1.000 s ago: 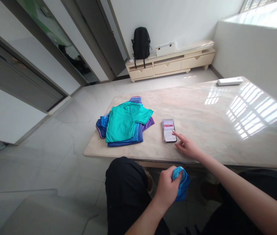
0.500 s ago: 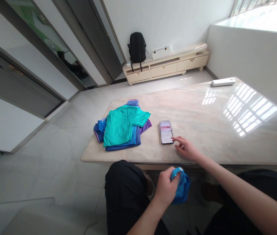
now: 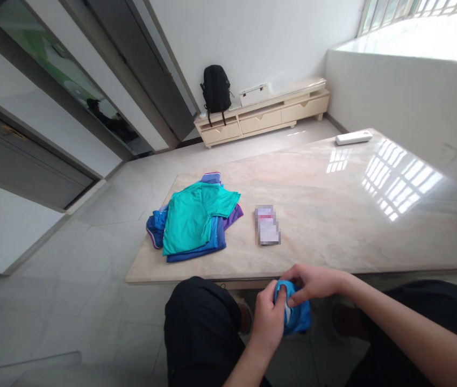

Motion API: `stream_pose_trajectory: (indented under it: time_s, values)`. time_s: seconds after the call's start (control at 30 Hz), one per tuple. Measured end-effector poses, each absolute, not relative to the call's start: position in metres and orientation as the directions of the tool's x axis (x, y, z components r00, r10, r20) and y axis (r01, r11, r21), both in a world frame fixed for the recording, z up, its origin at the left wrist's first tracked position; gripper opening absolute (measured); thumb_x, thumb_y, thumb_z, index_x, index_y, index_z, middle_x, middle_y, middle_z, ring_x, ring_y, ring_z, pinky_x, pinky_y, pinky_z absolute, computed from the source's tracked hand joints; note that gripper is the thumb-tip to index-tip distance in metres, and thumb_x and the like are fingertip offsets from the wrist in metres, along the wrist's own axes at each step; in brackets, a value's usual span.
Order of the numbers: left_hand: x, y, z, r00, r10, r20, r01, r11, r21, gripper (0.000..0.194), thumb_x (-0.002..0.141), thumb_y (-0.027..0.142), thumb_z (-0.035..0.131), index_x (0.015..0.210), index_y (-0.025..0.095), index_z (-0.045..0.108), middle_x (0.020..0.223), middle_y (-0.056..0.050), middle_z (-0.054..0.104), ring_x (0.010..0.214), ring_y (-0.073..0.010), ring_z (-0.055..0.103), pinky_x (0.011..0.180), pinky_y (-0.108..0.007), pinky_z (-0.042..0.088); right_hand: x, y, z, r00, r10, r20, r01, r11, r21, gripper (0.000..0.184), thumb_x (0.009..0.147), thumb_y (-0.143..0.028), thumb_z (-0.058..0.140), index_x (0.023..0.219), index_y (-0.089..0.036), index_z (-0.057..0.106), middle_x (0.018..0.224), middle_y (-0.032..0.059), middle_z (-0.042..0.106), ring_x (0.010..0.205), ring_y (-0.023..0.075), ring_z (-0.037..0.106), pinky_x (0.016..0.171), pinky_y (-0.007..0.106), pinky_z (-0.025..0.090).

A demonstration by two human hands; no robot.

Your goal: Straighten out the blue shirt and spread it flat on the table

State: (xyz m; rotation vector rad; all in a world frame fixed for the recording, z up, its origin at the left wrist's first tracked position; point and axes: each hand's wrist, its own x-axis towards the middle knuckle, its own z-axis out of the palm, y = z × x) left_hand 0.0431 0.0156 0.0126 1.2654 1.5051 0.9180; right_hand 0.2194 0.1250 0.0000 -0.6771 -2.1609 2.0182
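Both hands, left hand (image 3: 269,317) and right hand (image 3: 313,282), pinch the blue cloth (image 3: 295,314) between them.

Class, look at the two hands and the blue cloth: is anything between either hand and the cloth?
Nothing visible. The left hand and right hand both grip the blue cloth directly, just below the table edge.

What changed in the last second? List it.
The right hand left the phone and pulled back off the table to grip the blue cloth beside the left hand. The left hand's hold, the phone and the clothes pile stayed put.
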Motion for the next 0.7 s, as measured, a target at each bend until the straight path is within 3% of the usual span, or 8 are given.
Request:
stream_pose_trajectory:
  time_s: [0.13,0.27,0.43,0.7]
  values:
    - [0.045,0.015,0.017,0.019,0.980,-0.198,0.264,0.186,0.946,0.036,0.098,0.048,0.057,0.102,0.015,0.072,0.091,-0.005,0.072,0.086,-0.0188,0.062,0.079,-0.024,0.046,0.228,0.136,-0.007,-0.869,0.427,-0.248,0.290,0.035,-0.956,0.024,0.081,-0.032,0.071,0.092,-0.012,0.079,0.071,-0.0019,0.066,0.065,0.0102,0.051,0.060,0.020,0.039]
    - [0.046,0.014,0.013,0.040,0.967,-0.252,0.185,0.241,0.953,0.035,0.095,0.048,0.063,0.106,0.017,0.073,0.094,-0.006,0.073,0.087,-0.0186,0.063,0.080,-0.025,0.046,0.236,0.141,-0.008,-0.835,0.494,-0.242,0.302,0.045,-0.952,0.030,0.079,-0.023,0.064,0.102,-0.014,0.081,0.088,0.0032,0.076,0.076,0.0156,0.063,0.072,0.024,0.048]
    - [0.047,0.018,0.004,0.001,0.946,-0.323,-0.007,0.323,0.946,0.048,0.091,0.058,0.065,0.106,0.014,0.074,0.087,-0.007,0.072,0.081,-0.0178,0.062,0.076,-0.025,0.046,0.241,0.143,-0.016,-0.781,0.596,-0.184,0.283,0.076,-0.956,0.031,0.080,-0.021,0.060,0.101,-0.016,0.082,0.096,0.0045,0.079,0.088,0.0203,0.070,0.080,0.027,0.052]
    - [0.044,0.020,0.004,-0.038,0.935,-0.354,-0.230,0.336,0.913,0.046,0.086,0.055,0.073,0.101,0.012,0.075,0.082,-0.006,0.069,0.075,-0.0152,0.062,0.071,-0.023,0.047,0.242,0.139,-0.016,-0.771,0.614,-0.170,0.274,0.077,-0.959,0.024,0.081,-0.030,0.069,0.094,-0.015,0.081,0.087,0.0047,0.078,0.080,0.0199,0.069,0.074,0.028,0.053]
